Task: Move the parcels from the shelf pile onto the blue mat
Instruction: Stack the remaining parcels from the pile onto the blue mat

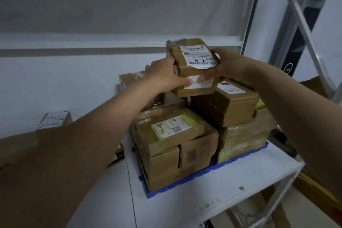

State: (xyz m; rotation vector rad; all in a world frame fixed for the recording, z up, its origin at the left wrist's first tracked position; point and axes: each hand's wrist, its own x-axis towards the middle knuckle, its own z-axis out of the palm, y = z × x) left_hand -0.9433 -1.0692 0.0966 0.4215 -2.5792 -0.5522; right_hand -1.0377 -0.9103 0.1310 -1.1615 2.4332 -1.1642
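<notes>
A small brown cardboard parcel (192, 72) with a white shipping label on top is held between both hands, tilted, at the top of a stack of parcels. My left hand (164, 74) grips its left side with the thumb across the front. My right hand (224, 65) grips its right side. Beneath it several taped cardboard parcels (177, 140) are piled on a blue mat (187, 181), whose edge shows under the front boxes. The mat lies on a white shelf (203, 200).
A lone labelled parcel (54, 122) stands at the far left on flat cardboard (18, 146). The white shelf's metal upright (251, 15) and a diagonal brace (303, 29) rise at the right. More cardboard lies on the floor at lower right.
</notes>
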